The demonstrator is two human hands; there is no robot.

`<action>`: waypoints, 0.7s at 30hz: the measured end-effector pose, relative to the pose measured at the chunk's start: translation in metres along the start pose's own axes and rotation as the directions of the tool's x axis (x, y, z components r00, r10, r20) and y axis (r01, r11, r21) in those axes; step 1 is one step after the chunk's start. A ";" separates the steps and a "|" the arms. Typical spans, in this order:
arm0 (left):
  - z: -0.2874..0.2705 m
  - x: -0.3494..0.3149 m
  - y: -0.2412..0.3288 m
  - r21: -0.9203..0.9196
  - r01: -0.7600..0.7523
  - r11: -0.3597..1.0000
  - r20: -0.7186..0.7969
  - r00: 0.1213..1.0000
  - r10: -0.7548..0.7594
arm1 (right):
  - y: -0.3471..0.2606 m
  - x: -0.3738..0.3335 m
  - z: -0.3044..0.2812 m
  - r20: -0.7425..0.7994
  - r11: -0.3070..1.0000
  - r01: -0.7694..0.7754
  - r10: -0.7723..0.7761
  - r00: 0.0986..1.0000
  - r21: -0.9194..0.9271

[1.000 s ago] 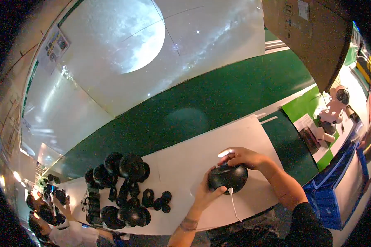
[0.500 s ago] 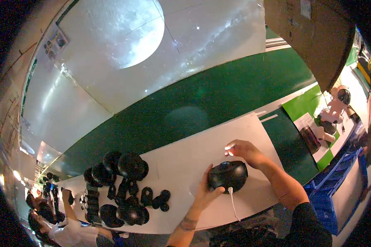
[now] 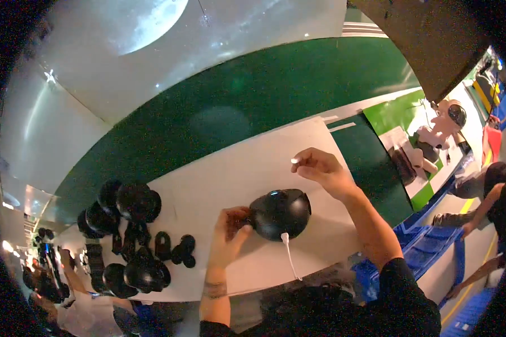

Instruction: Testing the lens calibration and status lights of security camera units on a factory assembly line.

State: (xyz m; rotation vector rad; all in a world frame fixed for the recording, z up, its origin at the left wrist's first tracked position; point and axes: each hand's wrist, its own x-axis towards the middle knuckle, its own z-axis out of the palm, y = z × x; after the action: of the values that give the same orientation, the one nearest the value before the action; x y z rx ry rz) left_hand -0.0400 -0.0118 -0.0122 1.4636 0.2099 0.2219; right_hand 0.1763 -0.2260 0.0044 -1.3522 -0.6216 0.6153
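A black, rounded, glossy device (image 3: 280, 216) sits on the white table, with a small lit spot on its top. A white cable (image 3: 291, 259) plugs into its near side. My left hand (image 3: 229, 231) is at the device's left end, fingers bent and thumb apart; whether the fingertips touch it is hard to tell. Beyond the device and to its right, my right hand (image 3: 320, 170) hovers over the table, loosely curled with thumb and forefinger apart. A bright white spot shows at its fingertips; I make out no object there.
Several black rounded devices and small black parts (image 3: 138, 247) crowd the white table's (image 3: 208, 168) left side. Blue crates (image 3: 413, 247) stand at right, near another person. Pale figure-shaped items (image 3: 444, 123) rest on a green mat (image 3: 391, 115). A brown cardboard sheet (image 3: 427, 45) hangs above.
My left hand has loosened from around the device and shifted left. My right hand remains raised beyond it. The head view has swung, showing more of the right side.
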 end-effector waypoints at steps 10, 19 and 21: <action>0.026 -0.001 -0.009 -0.118 0.004 0.993 0.077 0.997 0.005 | 0.006 -0.031 -0.018 0.454 0.928 0.045 0.139 0.880 -0.371; 0.024 0.001 -0.015 0.014 -0.052 0.999 0.130 0.990 0.049 | 0.004 -0.016 -0.018 0.559 0.864 0.317 -0.051 0.828 -0.391; 0.022 0.002 -0.016 -0.003 -0.037 0.999 0.120 0.992 0.038 | 0.003 -0.013 -0.017 0.558 0.871 0.288 -0.019 0.830 -0.399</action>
State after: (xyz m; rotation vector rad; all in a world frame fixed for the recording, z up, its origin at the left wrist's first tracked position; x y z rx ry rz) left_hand -0.0320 -0.0344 -0.0261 1.4758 0.0849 0.1637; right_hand 0.1796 -0.2467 -0.0017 -1.5566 -1.4099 0.7450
